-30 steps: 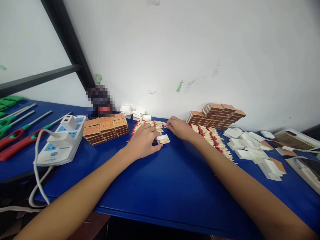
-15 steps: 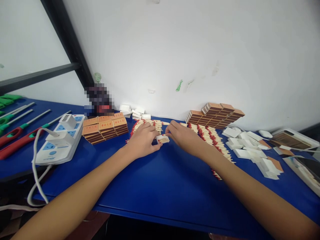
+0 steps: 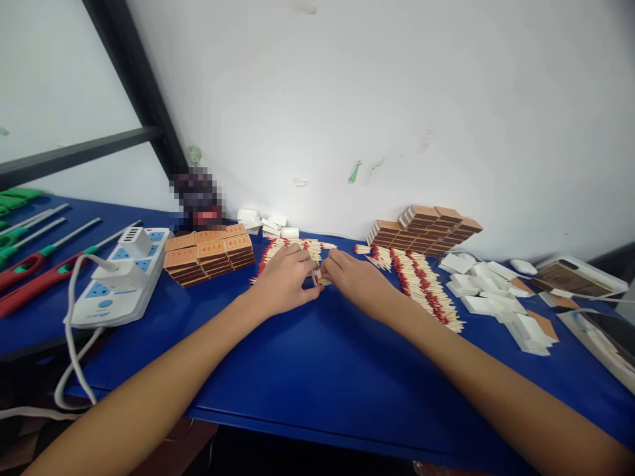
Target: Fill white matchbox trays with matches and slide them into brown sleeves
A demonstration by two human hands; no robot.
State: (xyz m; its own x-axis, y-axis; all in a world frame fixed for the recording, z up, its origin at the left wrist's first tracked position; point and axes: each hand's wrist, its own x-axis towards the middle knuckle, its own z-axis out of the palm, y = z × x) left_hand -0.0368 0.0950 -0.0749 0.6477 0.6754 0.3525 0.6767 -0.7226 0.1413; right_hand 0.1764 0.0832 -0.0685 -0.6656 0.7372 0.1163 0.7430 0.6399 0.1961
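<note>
My left hand (image 3: 284,281) and my right hand (image 3: 355,277) meet over a small white matchbox tray (image 3: 321,279) on the blue table (image 3: 317,370). The tray is mostly hidden between the fingers of both hands, which are curled onto it. Behind my hands lies a heap of red-tipped matches (image 3: 297,250). A longer row of matches (image 3: 421,284) runs off to the right of my right hand.
Stacked orange matchboxes (image 3: 211,254) sit left of my hands, brown sleeves (image 3: 424,230) are piled against the wall, and loose white trays (image 3: 496,297) lie at the right. A white power strip (image 3: 124,277) and red and green lighters (image 3: 34,264) fill the left side.
My right hand has moved left from the match row onto the tray, which was in open view beside my left hand and is now covered. The left hand has barely moved.
</note>
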